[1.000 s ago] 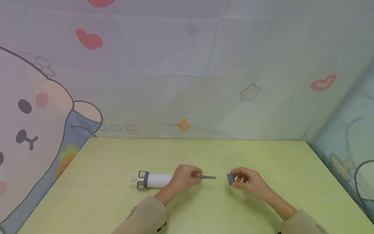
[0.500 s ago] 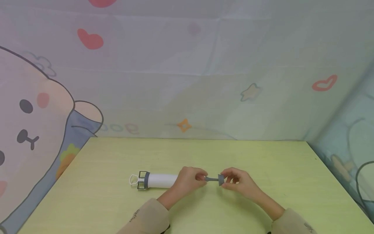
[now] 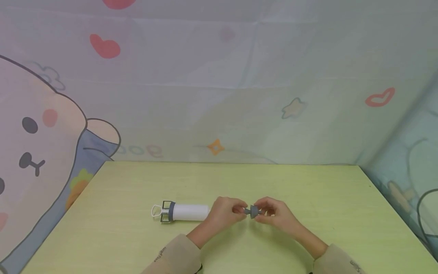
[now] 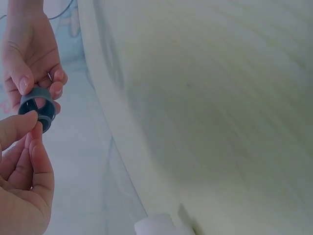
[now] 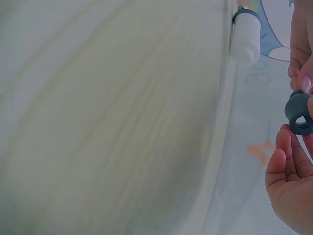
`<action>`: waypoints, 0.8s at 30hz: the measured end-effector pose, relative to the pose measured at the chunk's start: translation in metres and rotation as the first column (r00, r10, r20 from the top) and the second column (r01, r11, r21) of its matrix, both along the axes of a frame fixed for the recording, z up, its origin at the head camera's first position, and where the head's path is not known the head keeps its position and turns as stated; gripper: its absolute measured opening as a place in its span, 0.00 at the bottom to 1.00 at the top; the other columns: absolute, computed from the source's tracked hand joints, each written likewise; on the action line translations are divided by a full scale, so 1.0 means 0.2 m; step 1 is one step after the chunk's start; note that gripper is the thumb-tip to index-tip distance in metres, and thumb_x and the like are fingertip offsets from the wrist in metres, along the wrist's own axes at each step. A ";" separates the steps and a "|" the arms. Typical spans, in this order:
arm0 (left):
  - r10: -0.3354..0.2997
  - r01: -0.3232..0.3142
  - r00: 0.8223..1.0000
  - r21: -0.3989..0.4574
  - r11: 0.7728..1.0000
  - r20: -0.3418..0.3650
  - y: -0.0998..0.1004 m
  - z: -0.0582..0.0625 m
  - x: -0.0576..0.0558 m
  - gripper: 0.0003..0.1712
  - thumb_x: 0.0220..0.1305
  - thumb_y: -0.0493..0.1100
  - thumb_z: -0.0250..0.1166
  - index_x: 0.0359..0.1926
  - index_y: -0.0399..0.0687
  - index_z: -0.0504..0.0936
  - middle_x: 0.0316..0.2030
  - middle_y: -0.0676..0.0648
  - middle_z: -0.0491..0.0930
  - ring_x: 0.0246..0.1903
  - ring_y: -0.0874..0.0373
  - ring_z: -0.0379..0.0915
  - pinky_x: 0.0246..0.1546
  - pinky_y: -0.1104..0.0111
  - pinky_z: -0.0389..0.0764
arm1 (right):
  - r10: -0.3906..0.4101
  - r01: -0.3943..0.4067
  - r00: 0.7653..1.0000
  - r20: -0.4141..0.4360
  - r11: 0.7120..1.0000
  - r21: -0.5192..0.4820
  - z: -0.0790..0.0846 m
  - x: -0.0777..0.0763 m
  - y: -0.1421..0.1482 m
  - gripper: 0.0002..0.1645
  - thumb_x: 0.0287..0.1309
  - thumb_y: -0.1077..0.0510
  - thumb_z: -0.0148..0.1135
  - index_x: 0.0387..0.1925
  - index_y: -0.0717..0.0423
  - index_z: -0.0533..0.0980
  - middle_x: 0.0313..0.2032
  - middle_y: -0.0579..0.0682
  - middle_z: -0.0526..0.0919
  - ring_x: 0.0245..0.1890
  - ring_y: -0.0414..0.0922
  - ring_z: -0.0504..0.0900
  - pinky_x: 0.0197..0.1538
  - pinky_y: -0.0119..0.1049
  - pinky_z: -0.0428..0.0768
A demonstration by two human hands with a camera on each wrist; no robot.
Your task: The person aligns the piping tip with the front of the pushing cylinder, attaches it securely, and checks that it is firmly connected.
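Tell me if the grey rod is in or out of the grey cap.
In: in the head view, the grey rod shows on both sides of the grey cap.

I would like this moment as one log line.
left hand: pinches slim grey rod; right hand: pinches grey flared ring around rod; white cylinder with grey collar: lies on yellow-green table

Slate grey on yellow-green

My cap (image 3: 254, 212) and rod (image 3: 247, 211) are slate grey, the tube (image 3: 190, 212) white with a grey band (image 3: 171, 211). My sleeves (image 3: 178, 257) are beige with dark lettering (image 3: 159, 254), the table (image 3: 102, 228) streaked yellow-green, the backdrop (image 3: 191, 114) pale with red hearts (image 3: 105, 46).
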State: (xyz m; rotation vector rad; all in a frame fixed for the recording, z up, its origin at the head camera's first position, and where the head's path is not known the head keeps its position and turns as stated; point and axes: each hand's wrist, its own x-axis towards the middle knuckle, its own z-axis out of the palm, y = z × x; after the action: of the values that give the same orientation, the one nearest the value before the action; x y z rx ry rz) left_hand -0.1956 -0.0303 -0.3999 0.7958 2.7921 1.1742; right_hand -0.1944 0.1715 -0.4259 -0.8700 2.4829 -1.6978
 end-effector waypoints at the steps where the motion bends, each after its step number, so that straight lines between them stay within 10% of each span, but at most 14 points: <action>1: -0.002 0.002 1.000 0.002 1.000 -0.002 0.00 0.00 0.00 0.11 0.49 0.38 0.65 0.37 0.42 0.82 0.28 0.50 0.83 0.27 0.65 0.77 0.27 0.80 0.73 | 0.010 -0.010 1.000 0.002 1.000 -0.011 0.00 0.00 0.00 0.16 0.47 0.63 0.63 0.39 0.66 0.74 0.33 0.60 0.80 0.29 0.34 0.78 0.30 0.28 0.75; 24: -0.012 0.010 1.000 0.133 0.991 0.007 0.00 -0.05 0.02 0.08 0.49 0.42 0.66 0.31 0.43 0.81 0.28 0.48 0.83 0.28 0.63 0.79 0.29 0.81 0.73 | 0.105 -0.099 0.993 0.059 0.991 -0.084 0.00 0.02 -0.05 0.16 0.49 0.64 0.61 0.40 0.68 0.71 0.35 0.63 0.77 0.32 0.36 0.79 0.34 0.31 0.78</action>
State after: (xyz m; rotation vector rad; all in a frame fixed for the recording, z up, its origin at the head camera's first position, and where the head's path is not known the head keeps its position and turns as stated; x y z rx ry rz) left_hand -0.1918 -0.0298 -0.4092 0.8115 2.7225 1.3710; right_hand -0.1908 0.1620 -0.4267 -0.9171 2.3022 -1.7741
